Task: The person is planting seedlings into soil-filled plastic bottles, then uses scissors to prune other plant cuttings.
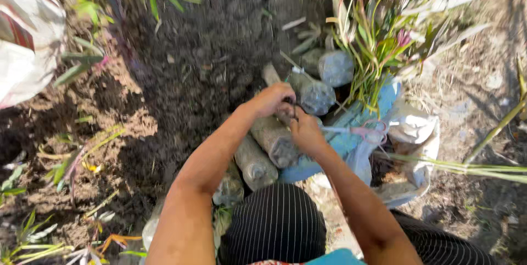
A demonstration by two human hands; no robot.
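Observation:
My left hand [273, 99] and my right hand [305, 132] meet at the top of a clear plastic bag packed with soil [273, 137], both pinching its neck. The bag lies tilted on a row of similar soil-filled bags [253, 163] in front of my knees. More filled bags [317, 96] stand just beyond my hands, some holding striped green and pink plants [379, 40]. Pink-handled scissors [368, 131] lie on a blue sack [351, 139] right of my right hand.
Dark loose soil [186, 67] spreads to the left and ahead. A white woven sack [24, 45] sits at the far left. A white bag [420, 150] lies at the right beside long green leaves [472, 166]. Small plants dot the ground at lower left.

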